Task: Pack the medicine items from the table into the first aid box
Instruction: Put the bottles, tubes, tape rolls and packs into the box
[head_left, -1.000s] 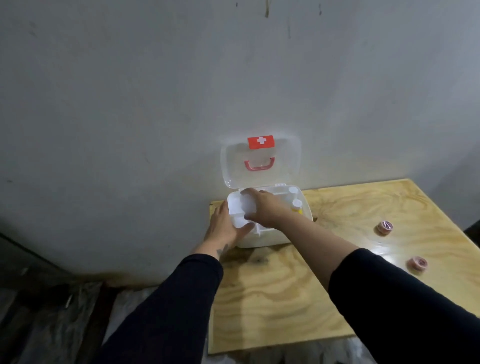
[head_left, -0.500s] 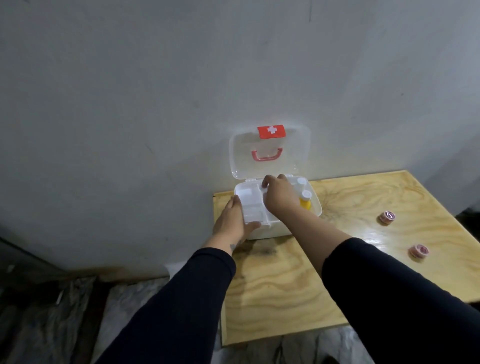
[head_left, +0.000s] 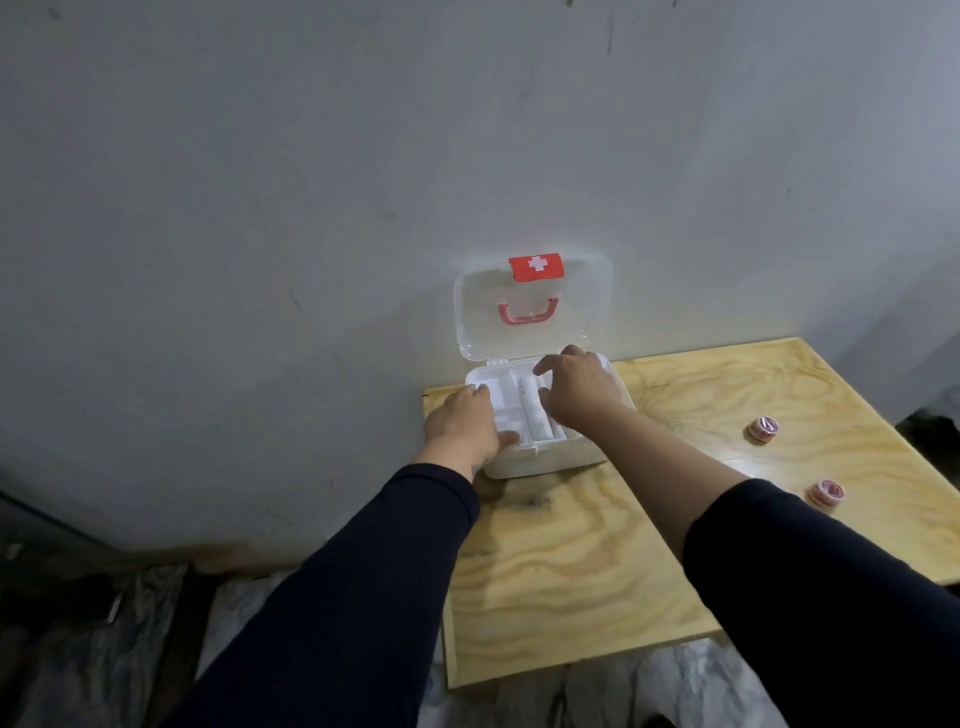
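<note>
The white first aid box (head_left: 550, 461) stands at the table's back left corner, its clear lid (head_left: 478, 322) with a red cross label open against the wall. A white compartment tray (head_left: 524, 415) lies in the box's top. My left hand (head_left: 462, 422) grips the tray's left edge, thumb on its front rim. My right hand (head_left: 582, 395) lies palm down on the tray's right part, fingers spread over its far edge, hiding what is below. Two pink tape rolls (head_left: 762, 429) (head_left: 826, 492) lie on the table to the right.
The plywood table (head_left: 571, 571) has bare wood in front of the box. A grey wall stands right behind it. Left of and below the table, crumpled plastic sheeting (head_left: 104, 649) covers the floor.
The tray has come down level onto the box. My right hand slid from the tray's middle to its right side, covering the yellow bottles seen before. The view shifted slightly.
</note>
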